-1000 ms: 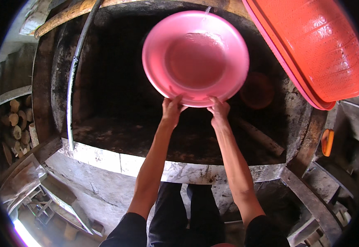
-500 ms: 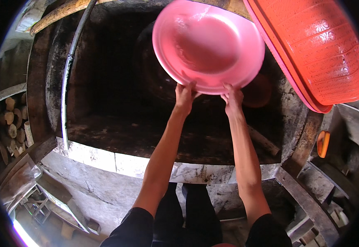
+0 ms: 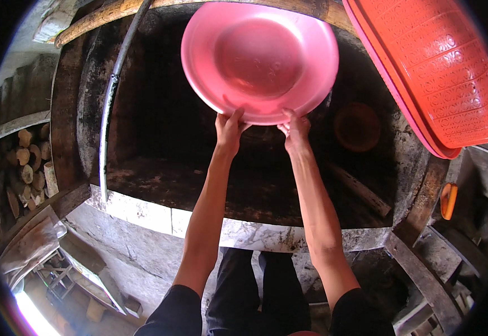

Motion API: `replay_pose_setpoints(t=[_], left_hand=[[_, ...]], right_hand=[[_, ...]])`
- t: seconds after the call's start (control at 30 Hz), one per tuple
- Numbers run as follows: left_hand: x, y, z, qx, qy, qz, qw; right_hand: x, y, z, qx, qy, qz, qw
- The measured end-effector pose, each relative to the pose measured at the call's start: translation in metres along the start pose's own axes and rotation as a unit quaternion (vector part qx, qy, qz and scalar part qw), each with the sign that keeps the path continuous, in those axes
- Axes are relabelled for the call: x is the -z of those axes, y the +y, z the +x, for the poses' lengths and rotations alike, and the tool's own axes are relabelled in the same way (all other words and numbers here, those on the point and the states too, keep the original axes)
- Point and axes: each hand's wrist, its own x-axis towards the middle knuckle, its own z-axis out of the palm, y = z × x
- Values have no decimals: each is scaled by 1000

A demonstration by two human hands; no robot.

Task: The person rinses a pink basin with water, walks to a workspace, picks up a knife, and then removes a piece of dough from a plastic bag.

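Left hand (image 3: 230,133) and right hand (image 3: 296,132) both pinch the near rim, equally close, and the round pink basin (image 3: 259,61) reaches straight out beyond them, over the dark hollow (image 3: 149,179)!

Our bare left forearm (image 3: 206,207) and right forearm (image 3: 311,196) extend forward, almost straight; our left hand (image 3: 229,132) and right hand (image 3: 296,131), level and apart, each form a pinching grip, thumb (image 3: 236,116) uppermost.

No writing seems legible in this dim view.
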Motion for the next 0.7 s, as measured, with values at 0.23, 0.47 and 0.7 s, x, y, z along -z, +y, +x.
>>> replay_pose_setpoints(t=[0.23,0.47,0.7], left_hand=[[-23,-36,1,58,-16,-48,997],[10,-25,-11,54,-19,-4,998],[-1,5,6,21,-51,4,998]], right_hand=[[38,-16,4,31,35,-12,999],[32,18,-9,-15,17,-4,1000],[6,5,9,41,-26,43,998]])
